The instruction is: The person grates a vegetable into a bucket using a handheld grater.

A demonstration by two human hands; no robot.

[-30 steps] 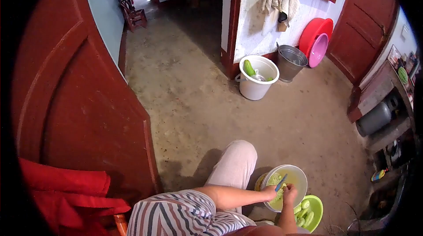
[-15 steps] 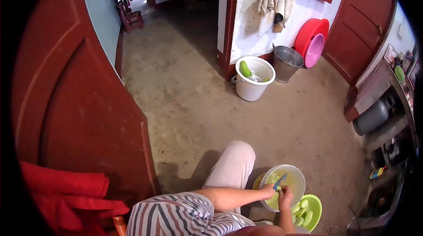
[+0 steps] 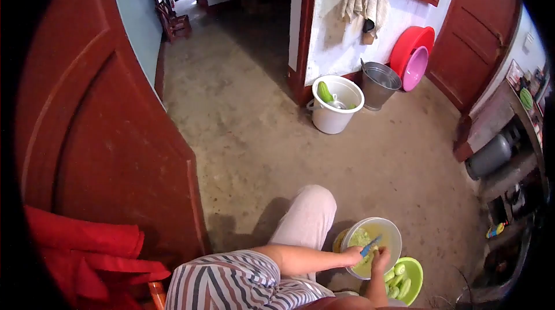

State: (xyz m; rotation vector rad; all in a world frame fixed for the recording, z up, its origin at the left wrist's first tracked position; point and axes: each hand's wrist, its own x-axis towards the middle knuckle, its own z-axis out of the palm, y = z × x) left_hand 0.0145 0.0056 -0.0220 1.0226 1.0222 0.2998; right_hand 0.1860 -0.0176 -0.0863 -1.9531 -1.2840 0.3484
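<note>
My left hand (image 3: 351, 256) is closed around a blue-handled knife (image 3: 368, 248), its narrow end pointing up and right over a white bucket (image 3: 392, 235). Close beside it, my right hand (image 3: 380, 259) is closed on a small pale green gourd piece (image 3: 375, 249), mostly hidden by the fingers. Light green shreds (image 3: 359, 237) lie inside the bucket beneath both hands. Just right of my right forearm stands a lime-green basin (image 3: 417, 278) holding several pale green peeled gourds (image 3: 404, 287).
A white bucket with a green gourd (image 3: 325, 92) stands ahead by the wall, with a metal pail (image 3: 380, 85) beside it. Red and pink basins (image 3: 415, 69) lean there. A red door (image 3: 115, 154) is at left; a gas cylinder (image 3: 489, 157) is under the right counter.
The knife has tilted lower and turned further right in my left hand. My right hand has shifted slightly right. The camera view has moved a little.
</note>
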